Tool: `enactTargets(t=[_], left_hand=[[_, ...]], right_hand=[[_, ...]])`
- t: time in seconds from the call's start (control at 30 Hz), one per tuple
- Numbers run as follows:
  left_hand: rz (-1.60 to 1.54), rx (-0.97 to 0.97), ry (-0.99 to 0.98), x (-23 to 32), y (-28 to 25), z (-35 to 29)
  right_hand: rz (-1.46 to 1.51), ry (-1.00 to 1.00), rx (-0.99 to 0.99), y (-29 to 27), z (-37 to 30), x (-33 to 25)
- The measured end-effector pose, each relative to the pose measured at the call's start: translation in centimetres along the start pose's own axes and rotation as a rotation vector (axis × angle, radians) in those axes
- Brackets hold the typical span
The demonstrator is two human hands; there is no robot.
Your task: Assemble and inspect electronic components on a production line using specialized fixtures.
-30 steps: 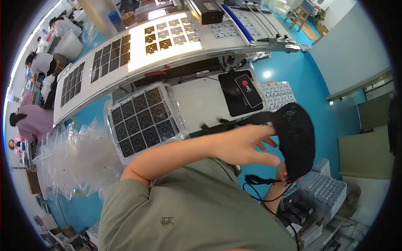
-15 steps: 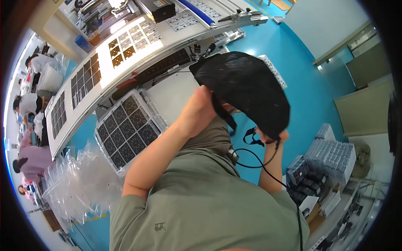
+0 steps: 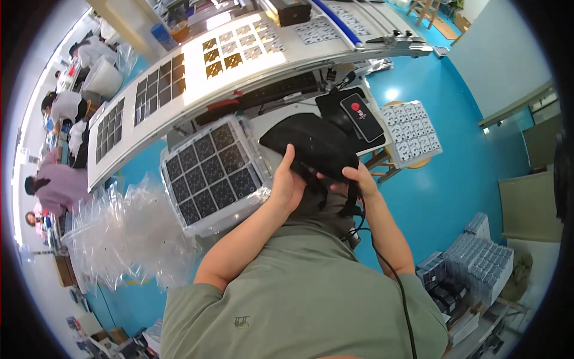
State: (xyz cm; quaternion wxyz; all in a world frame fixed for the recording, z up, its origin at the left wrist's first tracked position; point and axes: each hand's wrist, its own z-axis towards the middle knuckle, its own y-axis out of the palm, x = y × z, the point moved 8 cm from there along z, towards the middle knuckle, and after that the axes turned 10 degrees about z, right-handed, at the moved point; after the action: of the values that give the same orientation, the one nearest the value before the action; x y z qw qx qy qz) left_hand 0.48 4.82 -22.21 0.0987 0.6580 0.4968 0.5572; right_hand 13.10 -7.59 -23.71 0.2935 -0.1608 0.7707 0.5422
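My left hand [image 3: 289, 186] and my right hand [image 3: 362, 183] hold a black fabric pouch [image 3: 308, 140] between them, in front of my waist. Straps hang from its near side. The left thumb presses on the pouch's left part; the right hand grips its right end, with fingertips partly hidden beneath. A thin black cable [image 3: 394, 275] runs from near my right hand down over my shirt. Just beyond the pouch lies a phone-like black device [image 3: 362, 117] with a red spot, on a dark surface.
A clear tray of dark square panels [image 3: 209, 173] stands left of my hands, beside crumpled clear plastic bags [image 3: 131, 239]. A long white workbench [image 3: 197, 90] crosses ahead. A white patterned tray [image 3: 412, 134] sits right on a stool. Stacked trays [image 3: 478, 263] stand lower right. People work far left.
The pouch has come lower and to the left, nearer my waist, and now looks smaller. My hands have drawn closer together. The phone-like device behind it is now uncovered.
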Motion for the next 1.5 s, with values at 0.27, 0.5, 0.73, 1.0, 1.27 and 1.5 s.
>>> enactTargets(t=[0.27, 0.5, 0.73, 1.0, 1.27, 1.5], left_hand=[[0.081, 0.168, -0.212, -4.0, -2.2, 0.0], [0.075, 0.135, -0.350, -4.6, -2.1, -0.6], [0.178, 0.206, -0.390, -3.5, -2.1, -1.5], [0.187, 0.202, -0.381, -1.7, -2.0, -4.2], [0.319, 0.121, -0.403, -1.4, -3.4, -7.6], [0.783, -0.126, -0.131, 6.2, -3.1, -12.8]], right_hand=[[-0.002, 0.038, 0.062, -1.1, 4.6, 0.6], [-0.248, -0.088, 0.080, -2.1, 6.6, -2.6], [-0.964, -0.072, 0.199, -2.6, 5.4, -1.7], [-0.778, -0.101, 0.257, 0.6, 4.4, 4.0], [-0.974, 0.158, 0.233, -2.4, 1.0, -3.5], [-1.284, -0.660, 0.471, -5.3, -1.7, -10.7]])
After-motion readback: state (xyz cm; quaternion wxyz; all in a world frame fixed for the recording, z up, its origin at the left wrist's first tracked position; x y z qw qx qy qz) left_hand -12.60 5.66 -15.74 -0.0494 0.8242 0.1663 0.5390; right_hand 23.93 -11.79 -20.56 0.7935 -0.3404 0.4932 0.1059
